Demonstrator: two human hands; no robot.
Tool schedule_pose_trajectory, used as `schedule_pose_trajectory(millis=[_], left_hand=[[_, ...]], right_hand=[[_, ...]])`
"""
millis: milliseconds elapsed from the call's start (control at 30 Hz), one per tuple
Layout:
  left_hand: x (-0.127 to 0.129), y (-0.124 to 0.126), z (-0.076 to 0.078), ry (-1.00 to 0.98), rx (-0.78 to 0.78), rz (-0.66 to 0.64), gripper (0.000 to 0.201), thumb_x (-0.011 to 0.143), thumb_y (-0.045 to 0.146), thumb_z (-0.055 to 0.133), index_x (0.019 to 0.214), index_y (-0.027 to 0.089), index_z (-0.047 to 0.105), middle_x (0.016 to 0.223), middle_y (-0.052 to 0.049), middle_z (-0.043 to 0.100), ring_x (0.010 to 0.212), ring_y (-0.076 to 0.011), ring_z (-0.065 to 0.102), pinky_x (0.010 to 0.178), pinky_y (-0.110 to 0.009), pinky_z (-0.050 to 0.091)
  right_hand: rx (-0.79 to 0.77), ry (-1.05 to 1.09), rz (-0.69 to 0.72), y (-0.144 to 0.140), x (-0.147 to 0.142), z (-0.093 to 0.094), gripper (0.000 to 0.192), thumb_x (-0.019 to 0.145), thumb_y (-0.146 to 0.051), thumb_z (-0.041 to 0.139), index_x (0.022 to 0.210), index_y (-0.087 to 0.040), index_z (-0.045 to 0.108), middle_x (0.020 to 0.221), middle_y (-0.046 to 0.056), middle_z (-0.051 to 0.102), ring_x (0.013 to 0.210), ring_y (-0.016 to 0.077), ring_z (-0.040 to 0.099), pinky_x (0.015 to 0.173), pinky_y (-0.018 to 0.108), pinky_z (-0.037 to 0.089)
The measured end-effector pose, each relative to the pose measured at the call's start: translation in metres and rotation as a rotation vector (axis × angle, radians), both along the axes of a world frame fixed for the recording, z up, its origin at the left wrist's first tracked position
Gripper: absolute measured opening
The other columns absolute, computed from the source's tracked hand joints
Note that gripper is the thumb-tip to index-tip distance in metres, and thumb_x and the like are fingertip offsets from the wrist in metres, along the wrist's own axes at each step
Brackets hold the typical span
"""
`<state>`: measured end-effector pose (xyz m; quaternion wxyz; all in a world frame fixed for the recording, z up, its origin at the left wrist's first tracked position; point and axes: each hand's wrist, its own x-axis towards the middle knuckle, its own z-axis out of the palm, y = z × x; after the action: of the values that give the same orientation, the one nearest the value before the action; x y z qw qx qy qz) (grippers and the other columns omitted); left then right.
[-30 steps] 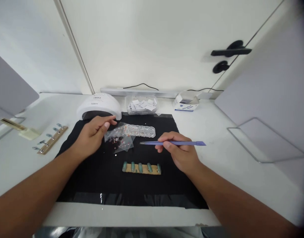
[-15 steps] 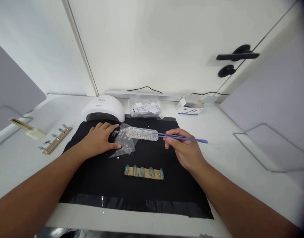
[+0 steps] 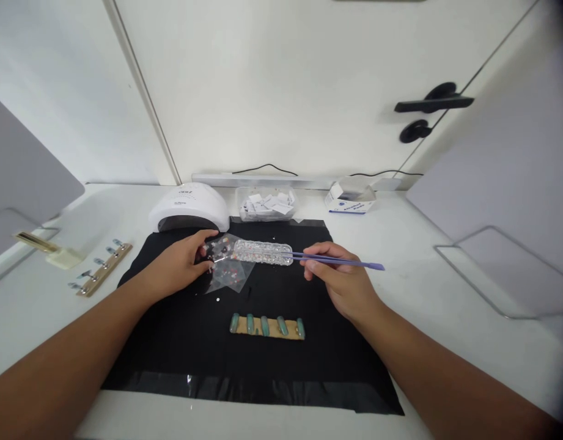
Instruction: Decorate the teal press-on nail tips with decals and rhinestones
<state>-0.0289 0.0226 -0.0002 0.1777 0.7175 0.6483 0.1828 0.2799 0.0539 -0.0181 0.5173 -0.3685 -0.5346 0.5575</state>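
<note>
Both engaged: right hand (image 3: 342, 280) grips tweezers (image 3: 364, 264) at case (image 3: 263, 260), apparently selecting, next move needing fine pinch; left hand (image 3: 183, 263), fingers parted, touches bag (image 3: 229, 275).

Over the black mat (image 3: 194, 354), the left hand (image 3: 183, 263) and right hand (image 3: 338, 275) are bare, with slender, rounded fingers (image 3: 201, 237); nail detail is too small to tell. The left forearm (image 3: 88, 336) and right forearm (image 3: 428, 360), bare too, taper towards the hands and broaden away from the mat.
</note>
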Motion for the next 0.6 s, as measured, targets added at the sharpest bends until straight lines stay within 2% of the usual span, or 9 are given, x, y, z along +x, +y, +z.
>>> schedule_pose_trajectory(millis=[100,267,433,600], left_hand=[[-0.002,-0.002,0.000,-0.119,-0.003,-0.001,0.054,0.083,0.030,0.056,0.136,0.023,0.048,0.087,-0.001,0.061,0.074,-0.0191,0.061,0.071,-0.031,0.048],[-0.003,-0.003,-0.002,-0.476,0.014,-0.016,0.046,0.079,0.034,0.067,0.119,0.022,0.050,0.081,0.002,0.062,0.066,-0.0147,0.056,0.062,-0.027,0.045],[-0.001,-0.006,0.008,-0.617,0.082,0.020,0.033,0.075,0.037,0.074,0.097,0.020,0.057,0.078,0.002,0.064,0.067,-0.0125,0.059,0.064,-0.024,0.047],[-0.002,-0.009,0.015,-0.781,0.148,0.031,0.032,0.072,0.032,0.082,0.098,0.019,0.070,0.077,0.001,0.066,0.069,-0.0109,0.059,0.066,-0.021,0.048]], right_hand=[[0.005,0.002,0.004,-0.001,0.000,-0.001,0.015,0.066,-0.022,0.080,0.079,-0.022,0.074,0.066,-0.003,0.068,0.055,0.0097,0.061,0.056,0.025,0.050],[0.034,-0.022,0.013,-0.004,0.001,-0.001,0.014,0.068,-0.024,0.079,0.081,-0.022,0.074,0.068,-0.003,0.068,0.056,0.0101,0.062,0.057,0.026,0.052],[0.080,-0.026,0.022,-0.006,0.001,0.001,0.012,0.070,-0.022,0.078,0.082,-0.023,0.074,0.070,-0.002,0.069,0.057,0.0100,0.062,0.057,0.025,0.053],[0.148,-0.016,0.049,-0.011,0.002,0.005,0.012,0.073,-0.019,0.077,0.084,-0.023,0.074,0.075,-0.001,0.068,0.060,0.0109,0.063,0.060,0.027,0.057]])
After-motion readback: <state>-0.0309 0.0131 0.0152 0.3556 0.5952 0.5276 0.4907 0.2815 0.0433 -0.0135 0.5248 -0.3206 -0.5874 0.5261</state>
